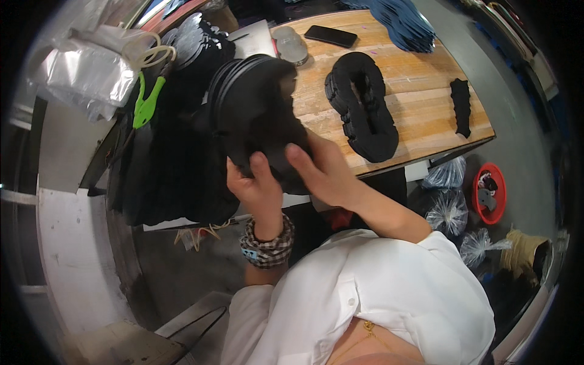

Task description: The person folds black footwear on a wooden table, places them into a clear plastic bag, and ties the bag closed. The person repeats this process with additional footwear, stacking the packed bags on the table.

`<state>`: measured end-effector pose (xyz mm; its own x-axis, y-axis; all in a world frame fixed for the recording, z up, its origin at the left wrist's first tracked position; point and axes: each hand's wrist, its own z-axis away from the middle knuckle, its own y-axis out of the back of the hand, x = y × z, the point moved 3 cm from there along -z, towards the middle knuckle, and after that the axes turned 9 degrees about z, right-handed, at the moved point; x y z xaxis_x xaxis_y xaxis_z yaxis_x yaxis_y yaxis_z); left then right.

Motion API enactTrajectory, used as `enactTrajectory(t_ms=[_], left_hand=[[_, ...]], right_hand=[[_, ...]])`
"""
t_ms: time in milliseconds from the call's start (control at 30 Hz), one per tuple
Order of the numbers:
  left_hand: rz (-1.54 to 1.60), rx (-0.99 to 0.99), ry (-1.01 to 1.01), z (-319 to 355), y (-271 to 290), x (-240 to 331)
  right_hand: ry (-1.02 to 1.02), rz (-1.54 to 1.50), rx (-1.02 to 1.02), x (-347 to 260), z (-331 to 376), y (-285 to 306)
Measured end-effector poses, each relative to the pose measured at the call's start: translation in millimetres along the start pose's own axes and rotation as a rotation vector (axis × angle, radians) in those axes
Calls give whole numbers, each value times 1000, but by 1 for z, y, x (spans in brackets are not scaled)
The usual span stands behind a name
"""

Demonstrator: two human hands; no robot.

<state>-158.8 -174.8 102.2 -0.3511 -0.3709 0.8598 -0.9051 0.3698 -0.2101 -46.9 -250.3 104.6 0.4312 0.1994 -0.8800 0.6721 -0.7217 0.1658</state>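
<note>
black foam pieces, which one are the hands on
The bundle of black pieces at the table's left edge: left hand and right hand grip it. The looped stack and small strip lie untouched.

Dark phone screen (pixel 330 36) on wooden table (pixel 426 103); clear plastic bags (pixel 85 70) far left.

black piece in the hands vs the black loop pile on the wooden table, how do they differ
The black piece is lifted off the table, gripped by the left hand and right hand; the loop pile lies flat on the wooden table, untouched. The held piece looks solid and bulky; the pile has open holes. Both are black.
</note>
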Motion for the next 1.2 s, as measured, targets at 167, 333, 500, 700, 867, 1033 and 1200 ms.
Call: enactTrajectory(t_ms=[167, 333, 500, 700, 867, 1033, 1200], left_hand=[[-22, 42, -222, 6, -20, 4], [-289, 21, -228, -5, 4, -6], [-159, 44, -176, -24, 21, -15], [18, 286, 5, -60, 26, 4], [76, -37, 28, -47, -14, 8], [378, -253, 449, -43, -94, 4], [178, -370, 736, -51, -180, -60]], right_hand=[[8, -88, 146, 6, 3, -12], [-98, -213, -56, -9, 11, 10], [-213, -529, -245, -12, 37, 51], [533, -955, -484, -38, 24, 199], [-13, -679, 451, 6, 58, 269], [-282, -737, 526, 41, 69, 279], [-458, -650, 675, 59, 85, 297]])
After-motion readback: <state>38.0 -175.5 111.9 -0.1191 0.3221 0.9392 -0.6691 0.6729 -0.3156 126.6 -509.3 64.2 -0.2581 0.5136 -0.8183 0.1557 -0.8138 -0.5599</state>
